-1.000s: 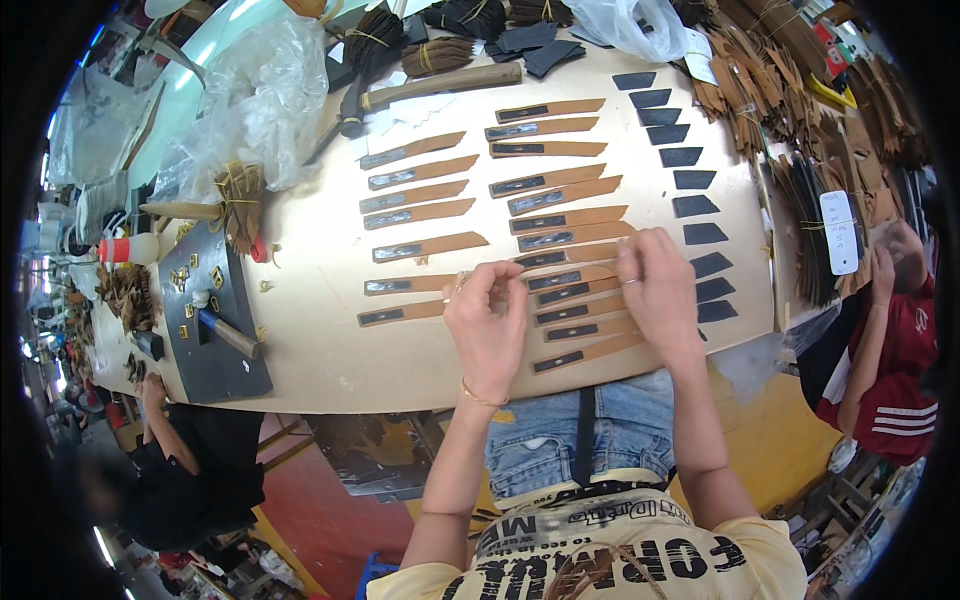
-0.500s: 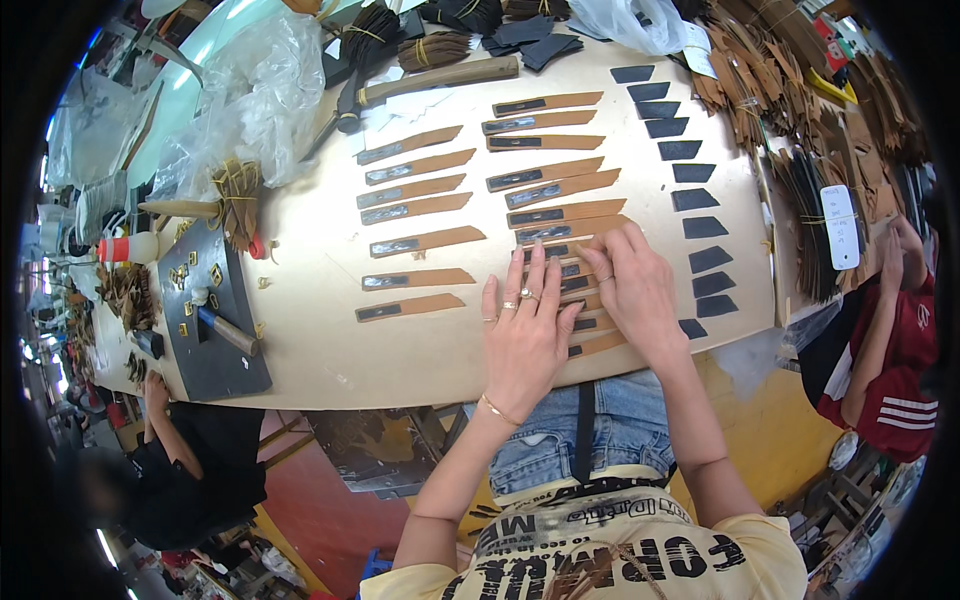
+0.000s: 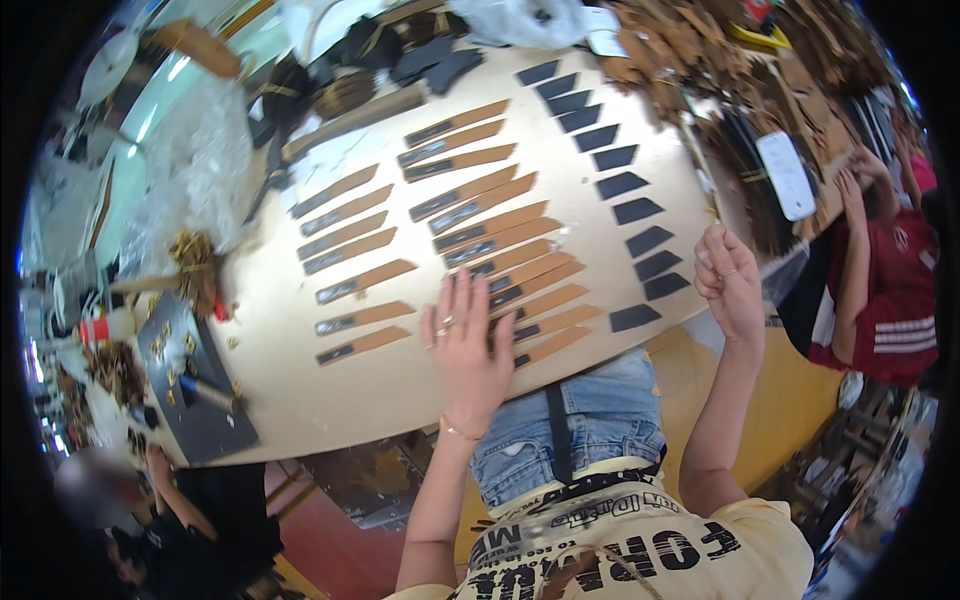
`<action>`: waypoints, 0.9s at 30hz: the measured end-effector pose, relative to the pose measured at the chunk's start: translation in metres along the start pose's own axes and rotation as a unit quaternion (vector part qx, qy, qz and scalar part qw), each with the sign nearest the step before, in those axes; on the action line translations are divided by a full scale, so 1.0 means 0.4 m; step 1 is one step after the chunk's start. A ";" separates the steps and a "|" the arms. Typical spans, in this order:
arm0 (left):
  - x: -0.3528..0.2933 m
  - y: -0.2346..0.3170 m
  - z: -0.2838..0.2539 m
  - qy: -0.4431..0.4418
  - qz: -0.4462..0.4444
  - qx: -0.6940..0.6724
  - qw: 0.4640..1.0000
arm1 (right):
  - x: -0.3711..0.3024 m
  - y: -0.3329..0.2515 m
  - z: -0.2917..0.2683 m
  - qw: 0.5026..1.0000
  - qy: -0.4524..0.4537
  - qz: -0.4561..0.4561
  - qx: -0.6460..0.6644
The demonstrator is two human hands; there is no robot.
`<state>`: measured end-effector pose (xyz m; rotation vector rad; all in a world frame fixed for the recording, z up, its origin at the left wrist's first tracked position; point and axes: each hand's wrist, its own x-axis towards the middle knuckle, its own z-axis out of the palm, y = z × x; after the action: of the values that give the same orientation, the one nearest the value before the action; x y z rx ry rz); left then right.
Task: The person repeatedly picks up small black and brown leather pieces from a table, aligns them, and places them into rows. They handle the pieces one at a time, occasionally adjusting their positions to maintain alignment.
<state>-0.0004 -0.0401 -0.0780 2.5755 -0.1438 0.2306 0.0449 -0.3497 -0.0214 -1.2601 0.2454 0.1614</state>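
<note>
My left hand [image 3: 465, 345] lies on the lower end of a column of tan leather strips [image 3: 550, 302], its fingers stretched out over their dark ends. Some of those ends are hidden beneath it. My right hand [image 3: 730, 283] is raised over the right edge of the table, fingers closed in a pinch; anything between the fingertips is too small to make out. Between my hands runs a slanting row of small black leather pieces [image 3: 638, 210], with one black piece [image 3: 634, 318] nearest the front. Another column of tan strips [image 3: 365, 282] with shiny dark ends lies further left.
A hammer [image 3: 350, 122] and a clear plastic bag [image 3: 195, 170] lie at the back left. A dark board [image 3: 215, 425] bears a small tool and metal bits. Bundled leather strips [image 3: 740, 160] are stacked at the right. Other people sit on the left and right.
My right hand has lifted off the tan strips and moved right, past the black pieces. My left hand stays on the strips. The whole view has shifted and tilted.
</note>
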 end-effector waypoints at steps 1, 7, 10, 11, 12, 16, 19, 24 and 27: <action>-0.001 -0.001 -0.002 0.007 -0.005 -0.014 1.000 | -0.004 -0.003 -0.004 0.998 -0.030 -0.053 -0.034; 0.005 0.006 -0.001 -0.001 0.012 0.018 1.000 | 0.060 0.063 0.128 0.841 -0.068 -0.189 -0.502; 0.004 0.009 0.003 -0.003 0.019 0.032 0.999 | 0.106 0.085 0.192 0.772 -0.146 -0.219 -0.579; 0.004 0.009 0.005 0.000 0.018 0.027 0.999 | 0.113 0.087 0.198 0.760 -0.174 -0.188 -0.597; 0.005 0.006 0.005 0.003 0.016 0.037 0.999 | 0.114 0.086 0.196 0.762 -0.174 -0.188 -0.595; 0.000 0.008 0.016 0.012 0.016 0.056 0.998 | 0.092 0.082 0.138 0.774 -0.176 -0.204 -0.574; 0.002 0.009 0.017 0.011 0.029 0.064 0.997 | 0.050 0.101 0.120 0.788 -0.152 -0.234 -0.548; 0.008 0.023 0.021 0.020 0.041 0.046 0.998 | 0.031 0.142 0.176 0.716 -0.040 -0.254 -0.649; 0.007 0.028 0.024 0.023 0.050 0.053 0.997 | 0.026 0.145 0.147 0.786 -0.070 -0.225 -0.571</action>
<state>0.0019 -0.0549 -0.0799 2.6693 -0.2500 0.3429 0.0459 -0.2766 -0.0607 -2.4674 -0.3715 -0.0381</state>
